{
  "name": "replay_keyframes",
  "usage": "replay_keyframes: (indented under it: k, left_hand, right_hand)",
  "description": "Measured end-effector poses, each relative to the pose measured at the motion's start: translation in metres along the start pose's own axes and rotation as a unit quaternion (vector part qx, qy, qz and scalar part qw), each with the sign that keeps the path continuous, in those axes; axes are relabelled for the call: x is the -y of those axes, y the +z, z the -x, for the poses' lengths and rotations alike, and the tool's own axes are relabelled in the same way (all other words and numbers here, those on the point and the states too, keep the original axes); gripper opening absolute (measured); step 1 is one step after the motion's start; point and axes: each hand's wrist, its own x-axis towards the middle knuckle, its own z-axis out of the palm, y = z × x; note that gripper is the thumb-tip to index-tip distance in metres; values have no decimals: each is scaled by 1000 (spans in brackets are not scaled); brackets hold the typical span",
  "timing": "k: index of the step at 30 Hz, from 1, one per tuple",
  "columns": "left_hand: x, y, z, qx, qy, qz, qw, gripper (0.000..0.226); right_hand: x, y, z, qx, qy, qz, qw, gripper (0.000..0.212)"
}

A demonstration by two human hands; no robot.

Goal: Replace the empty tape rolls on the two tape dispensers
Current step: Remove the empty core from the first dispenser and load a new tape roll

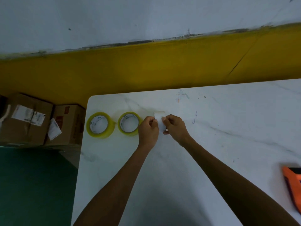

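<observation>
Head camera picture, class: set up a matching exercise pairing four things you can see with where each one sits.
Things:
1. tape rolls
2. cardboard boxes
3. orange tool
4. white piece

Places:
A. right edge of the table
B. between left hand and right hand
C. table's left end
D. floor, left of the table

Pairs: 1-C, 2-D, 3-A, 4-B

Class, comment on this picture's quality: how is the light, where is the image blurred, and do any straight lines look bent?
Head view: dim, bluish light; the white object between the left hand and right hand is washed out and soft; the table edge and wall stripe bow from the wide lens.
</observation>
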Motion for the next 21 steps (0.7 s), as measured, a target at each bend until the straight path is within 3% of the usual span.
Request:
replay_keyframes:
  k: [6,15,21]
  left_hand:
    - [-9,7,4,-3,30,-5,1000,18]
    - [-29,52,15,23,82,-57,995,25]
    - [-26,83,16,27,48,-134,989,26]
  right_hand:
    - [-5,-11,-3,-20,21,17,999,32]
    - [-27,-50,-3,-90,53,29,994,16]
    - [-26,-48,0,-97,110,-77,986,55]
